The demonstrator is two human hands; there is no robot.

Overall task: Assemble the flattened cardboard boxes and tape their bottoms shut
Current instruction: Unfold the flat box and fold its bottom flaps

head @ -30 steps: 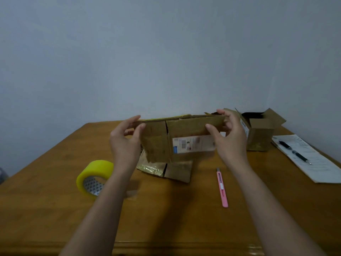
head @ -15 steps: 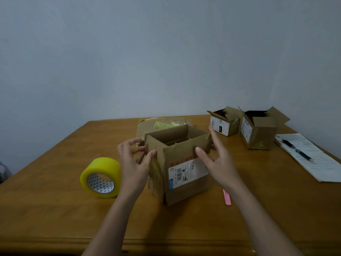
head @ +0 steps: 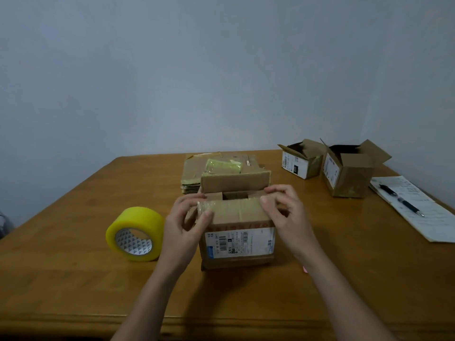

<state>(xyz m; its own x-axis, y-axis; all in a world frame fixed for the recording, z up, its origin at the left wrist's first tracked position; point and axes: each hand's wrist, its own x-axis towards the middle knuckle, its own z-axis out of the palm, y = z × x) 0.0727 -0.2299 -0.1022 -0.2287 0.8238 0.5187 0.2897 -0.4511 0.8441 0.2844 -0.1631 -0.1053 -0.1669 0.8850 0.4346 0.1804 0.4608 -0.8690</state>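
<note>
A small cardboard box (head: 237,244) with a white shipping label stands squared up on the table's middle. Its near top flap is folded inward and its far flap stands up. My left hand (head: 187,222) pinches the left end of the near flap. My right hand (head: 286,212) holds the flap's right end and the box's right corner. Behind the box lies a stack of flattened cardboard boxes (head: 197,171). A roll of yellow tape (head: 135,233) stands on its edge just left of my left hand.
Two assembled open boxes (head: 301,159) (head: 349,168) stand at the far right. A paper sheet (head: 423,210) with a pen (head: 400,200) lies at the right edge. A pink cutter (head: 305,269) peeks out under my right forearm. The wooden table (head: 73,279) ends near me.
The flat box held up in both hands was opened into a square, set down on the table and turned label-forward. My hands moved onto its near top flap and folded it inward.
</note>
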